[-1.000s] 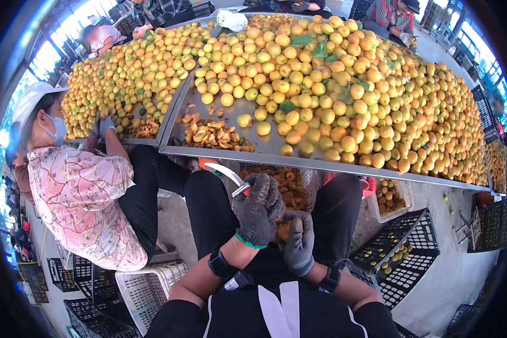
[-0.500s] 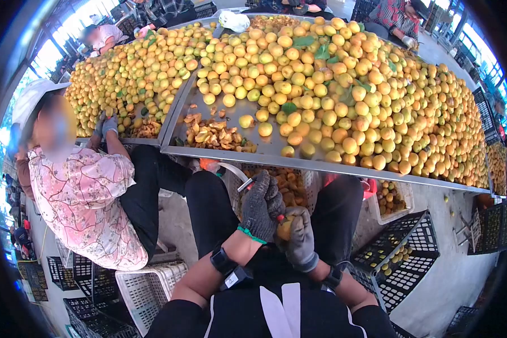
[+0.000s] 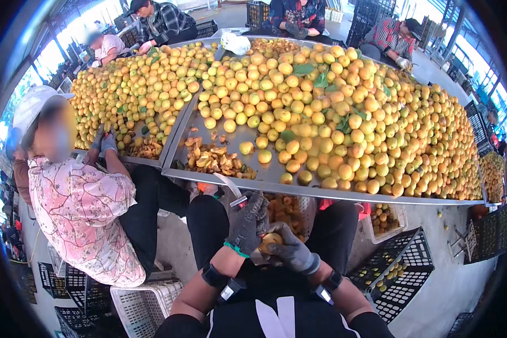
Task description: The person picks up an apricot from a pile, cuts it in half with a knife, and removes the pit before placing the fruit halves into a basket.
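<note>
My left hand [image 3: 245, 224], in a dark grey knit glove with a green cuff, is closed around a knife-like tool [image 3: 238, 200]. A silver collar and a pale curved strip stick out of the fist toward the table edge; its handle is hidden. Close beside it, my right hand [image 3: 293, 248], in a grey glove, grips a yellow-orange apricot [image 3: 270, 242] between its fingers. Both hands are above my lap. Below and beyond them, a crate [image 3: 308, 217] with cut apricot pieces [image 3: 284, 211] stands between my knees.
A metal table [image 3: 321, 193] ahead carries heaped apricots [image 3: 343, 112] and a pile of cut pieces [image 3: 211, 158]. A person in a pink floral shirt [image 3: 79, 208] sits close at left. Black crates [image 3: 403, 281] stand at right, a white crate [image 3: 143, 304] at lower left. Other people sit across the table.
My view has tilted up. The left fist has shifted left, away from the apricot. The right hand has turned the apricot, and its fingers now lie over the fruit's top.
</note>
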Tool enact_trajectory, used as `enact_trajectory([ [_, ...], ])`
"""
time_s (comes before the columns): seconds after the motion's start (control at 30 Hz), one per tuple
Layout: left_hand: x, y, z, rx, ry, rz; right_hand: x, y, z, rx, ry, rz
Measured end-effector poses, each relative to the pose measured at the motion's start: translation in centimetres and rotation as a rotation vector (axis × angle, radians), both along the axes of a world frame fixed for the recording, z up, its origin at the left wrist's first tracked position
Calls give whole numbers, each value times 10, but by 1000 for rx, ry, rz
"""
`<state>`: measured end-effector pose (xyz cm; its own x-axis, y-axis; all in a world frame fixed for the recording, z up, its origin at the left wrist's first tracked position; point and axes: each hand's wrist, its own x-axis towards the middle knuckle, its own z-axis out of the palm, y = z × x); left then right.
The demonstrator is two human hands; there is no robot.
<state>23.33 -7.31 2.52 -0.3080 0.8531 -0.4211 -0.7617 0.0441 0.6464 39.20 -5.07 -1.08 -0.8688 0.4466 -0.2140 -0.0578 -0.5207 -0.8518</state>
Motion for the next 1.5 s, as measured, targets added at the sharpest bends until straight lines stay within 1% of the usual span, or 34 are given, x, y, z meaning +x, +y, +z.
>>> enact_trajectory([
  [0.03, 0, 4, 3, -47, 42, 54, -7, 1, 0, 9, 2, 2],
  [0.07, -2, 7, 5, -98, 84, 106, -15, 0, 2, -70, 32, -58],
  [0.1, -6, 9, 5, -92, 85, 108, -22, 1, 3, -148, 63, -116],
  [0.17, -18, 14, 0, -4, -32, 240, -33, 12, 5, -132, 17, -117],
  [0.2, -24, 16, -4, -1, -32, 237, -39, 16, 4, -125, -32, -122],
  [0.23, -31, 19, -9, 56, -28, 281, -52, 15, -4, -94, -19, -236],
  [0.27, -38, 21, -13, 112, -25, 327, -59, 16, -4, -90, -19, -237],
  [0.3, -44, 23, -15, 169, -27, 363, -66, 18, -3, -163, -9, -265],
  [0.33, -48, 27, -17, 171, -30, 366, -73, 21, -2, -234, 1, -289],
  [0.4, -57, 33, -13, 208, 49, 450, -88, 24, -8, -258, -3, -329],
  [0.47, -67, 41, -18, 239, 60, 498, -102, 29, -11, -412, -92, -366],
  [0.5, -74, 46, -20, 246, 123, 565, -110, 31, -15, -96, -122, -361],
  [0.53, -80, 48, -24, 249, 186, 631, -114, 36, -17, -99, -127, -358],
  [0.57, -88, 49, -28, 269, 96, 657, -121, 43, -12, -287, -104, -367],
  [0.6, -99, 49, -31, 264, 92, 663, -125, 49, -10, -473, -80, -373],
  [0.63, -113, 48, -32, 301, 42, 698, -127, 55, -18, -474, -86, -369],
  [0.67, -123, 47, -31, 337, -8, 732, -129, 65, -32, -637, 69, -277],
  [0.7, -128, 44, -23, 370, 97, 676, -132, 73, -38, -793, 225, -181],
  [0.73, -135, 43, -26, 369, 94, 681, -133, 78, -42, -792, 220, -179],
  [0.8, -146, 40, -30, 415, 128, 689, -140, 86, -45, -146, -24, -159],
  [0.83, -147, 39, -31, 384, 129, 689, -145, 90, -46, -144, -26, -157],
  [0.87, -148, 37, -35, 384, 126, 692, -150, 93, -46, -183, -34, -202],
  [0.93, -150, 35, -45, 379, 70, 615, -161, 102, -46, -258, -46, -295],
  [0.97, -148, 34, -50, 291, 61, 647, -168, 107, -45, -294, -50, -343],
  [1.1, -148, 28, -67, 338, -9, 574, -186, 123, -37, -440, -57, -536],
  [1.13, -148, 26, -70, 340, -8, 574, -188, 125, -33, -438, -56, -535],
  [1.2, -146, 23, -72, 208, 29, 589, -186, 124, -21, -412, 56, -424],
  [1.33, -142, 14, -68, 155, -5, 547, -164, 115, -18, -420, 82, -422],
  [1.4, -140, 5, -73, 210, -106, 476, -130, 103, -15, -374, 57, -136],
  [1.43, -136, 0, -79, 209, -106, 466, -118, 95, -24, -375, 60, -146],
  [1.5, -128, -6, -88, 161, -91, 414, -94, 78, -47, 56, -116, -19],
])
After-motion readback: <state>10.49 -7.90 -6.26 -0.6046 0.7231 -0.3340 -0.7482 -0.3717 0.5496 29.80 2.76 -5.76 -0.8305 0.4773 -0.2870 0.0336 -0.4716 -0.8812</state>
